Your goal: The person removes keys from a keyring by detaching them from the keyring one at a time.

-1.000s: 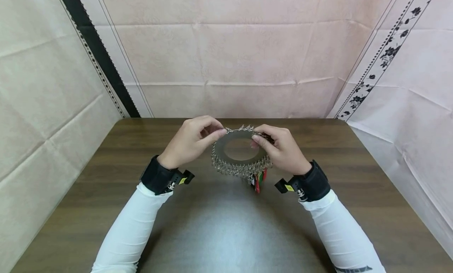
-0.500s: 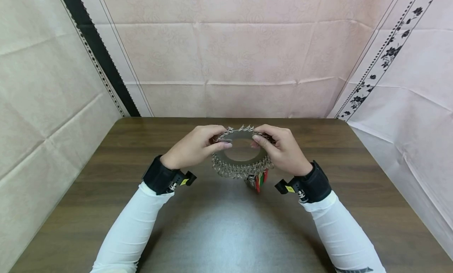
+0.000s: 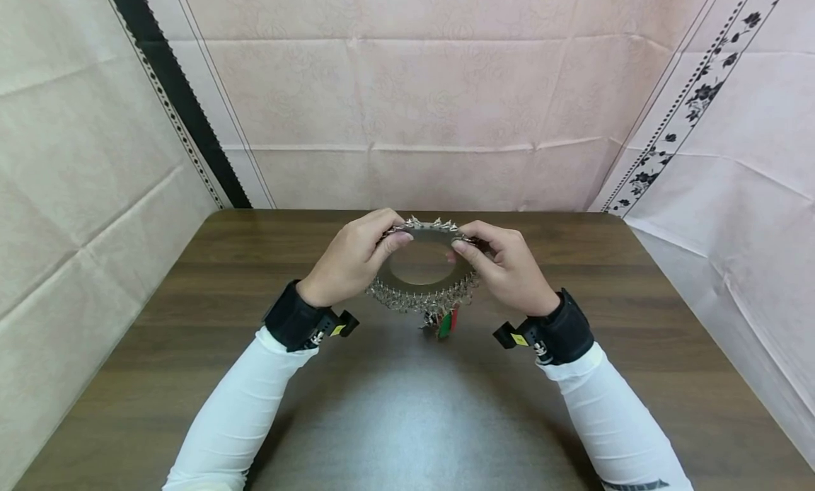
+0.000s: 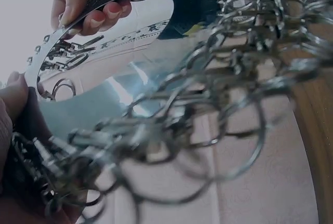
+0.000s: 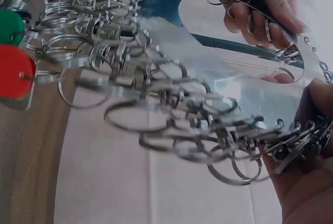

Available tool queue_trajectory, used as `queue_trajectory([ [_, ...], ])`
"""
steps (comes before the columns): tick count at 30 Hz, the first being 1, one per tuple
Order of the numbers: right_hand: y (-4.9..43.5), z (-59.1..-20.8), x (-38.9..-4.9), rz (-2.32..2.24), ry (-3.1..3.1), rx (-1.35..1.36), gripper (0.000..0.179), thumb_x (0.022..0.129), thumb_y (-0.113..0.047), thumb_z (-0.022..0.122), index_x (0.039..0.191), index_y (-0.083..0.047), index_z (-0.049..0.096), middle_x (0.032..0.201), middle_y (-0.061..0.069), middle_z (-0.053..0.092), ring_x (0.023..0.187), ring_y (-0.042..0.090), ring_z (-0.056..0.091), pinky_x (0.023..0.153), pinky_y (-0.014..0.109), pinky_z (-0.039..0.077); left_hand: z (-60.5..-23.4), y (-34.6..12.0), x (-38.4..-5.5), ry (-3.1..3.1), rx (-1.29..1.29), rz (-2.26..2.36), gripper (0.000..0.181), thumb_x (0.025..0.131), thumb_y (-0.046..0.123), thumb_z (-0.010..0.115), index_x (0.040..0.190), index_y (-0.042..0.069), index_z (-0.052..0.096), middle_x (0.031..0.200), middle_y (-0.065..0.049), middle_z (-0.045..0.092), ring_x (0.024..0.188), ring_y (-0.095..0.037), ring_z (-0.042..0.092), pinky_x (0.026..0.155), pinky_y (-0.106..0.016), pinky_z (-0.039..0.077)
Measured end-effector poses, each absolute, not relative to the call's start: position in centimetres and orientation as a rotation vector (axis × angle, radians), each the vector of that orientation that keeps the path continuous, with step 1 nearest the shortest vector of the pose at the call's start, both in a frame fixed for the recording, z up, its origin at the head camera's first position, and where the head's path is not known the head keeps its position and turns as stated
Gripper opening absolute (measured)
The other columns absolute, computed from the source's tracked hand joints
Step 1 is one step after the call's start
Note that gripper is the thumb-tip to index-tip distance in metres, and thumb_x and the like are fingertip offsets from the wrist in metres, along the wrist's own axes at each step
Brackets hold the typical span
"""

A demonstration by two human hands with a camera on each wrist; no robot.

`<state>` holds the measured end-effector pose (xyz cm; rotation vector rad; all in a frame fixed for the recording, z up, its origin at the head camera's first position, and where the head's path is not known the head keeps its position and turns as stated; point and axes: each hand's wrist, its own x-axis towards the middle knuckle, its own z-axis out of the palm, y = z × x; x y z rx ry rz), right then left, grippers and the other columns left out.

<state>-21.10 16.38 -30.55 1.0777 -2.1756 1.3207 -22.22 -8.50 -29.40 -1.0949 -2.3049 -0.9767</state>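
Observation:
A flat metal key ring holder (image 3: 384, 272), a broad shiny hoop with key rings and clasps along its rim, is held up above the table, tilted. My left hand (image 3: 354, 257) grips its upper left edge, thumb on the face. On the right edge my right hand (image 3: 506, 268) pinches the hoop between thumb and fingers. Clasps and small split rings (image 4: 242, 146) hang thickly from the near rim. A green tag (image 3: 445, 326) and a red tag (image 5: 15, 73) dangle at the bottom. Fingers behind the hoop are partly hidden.
A brown wooden table (image 3: 407, 406) lies beneath both hands. Pale cloth (image 3: 407, 95) hangs behind the far edge, with more cloth walls at left and right. Each wrist wears a black strap with a small camera.
My left hand shifts its hold along the hoop's left edge. The hoop moves slightly left and turns, and the hanging tags swing left with it. My right hand stays nearly in place.

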Motion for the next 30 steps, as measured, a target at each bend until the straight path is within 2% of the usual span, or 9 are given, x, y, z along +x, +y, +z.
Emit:
queue_trajectory([
  [4,16.3,-30.7,-21.1,1.303,-2.188,1.048,0.01,0.095,-0.014,0.058,0.1,-0.009,0.065,0.08,0.003,0.064,0.05,0.008,0.034,0.047,0.026,0.03,-29.5,-8.4,-22.3,-2.267,-1.089,-0.96,0.024,0.1,0.031,0.045,0.095,0.01,0.056,0.081,0.0,0.046,0.073,-0.012,0.044,0.063,-0.03,0.038],
  [10,16.9,-30.9,-21.4,1.314,-2.254,0.984,0.017,0.093,-0.019,0.061,0.106,-0.007,0.064,0.09,0.001,0.066,0.076,0.01,0.059,0.064,0.027,0.049,-29.3,-8.8,-22.5,-2.215,-1.055,-0.979,0.022,0.1,0.026,0.044,0.096,0.007,0.056,0.081,-0.002,0.045,0.074,-0.013,0.043,0.066,-0.03,0.038],
  [14,18.0,-31.3,-21.7,1.298,-2.324,0.918,0.02,0.092,-0.021,0.063,0.108,-0.01,0.063,0.094,0.001,0.068,0.085,0.01,0.063,0.073,0.029,0.053,-29.0,-9.2,-22.6,-2.178,-1.019,-0.991,0.022,0.1,0.023,0.045,0.096,0.005,0.057,0.083,-0.003,0.049,0.075,-0.014,0.045,0.067,-0.031,0.039],
  [18,18.8,-31.8,-22.2,1.266,-2.425,0.886,0.022,0.092,-0.025,0.063,0.108,-0.01,0.064,0.097,0.004,0.069,0.087,0.012,0.063,0.073,0.029,0.052,-28.7,-9.6,-22.7,-2.141,-0.991,-1.014,0.022,0.1,0.021,0.045,0.093,0.003,0.056,0.082,-0.004,0.051,0.075,-0.014,0.046,0.068,-0.031,0.04],
  [24,18.8,-32.7,-22.7,1.196,-2.605,0.99,0.022,0.093,-0.034,0.061,0.103,-0.015,0.066,0.09,-0.003,0.068,0.083,0.013,0.063,0.07,0.033,0.052,-28.4,-10.3,-22.7,-2.102,-0.944,-1.057,0.024,0.101,0.021,0.043,0.093,0.002,0.056,0.075,-0.003,0.044,0.066,-0.013,0.041,0.061,-0.03,0.035],
  [30,18.2,-33.5,-23.0,1.201,-2.69,1.108,0.024,0.093,-0.031,0.061,0.108,-0.013,0.067,0.096,-0.001,0.069,0.085,0.01,0.063,0.077,0.037,0.052,-28.1,-10.6,-22.7,-2.063,-0.933,-1.079,0.027,0.1,0.023,0.041,0.091,0.002,0.054,0.073,-0.003,0.042,0.065,-0.013,0.041,0.06,-0.029,0.035],
])
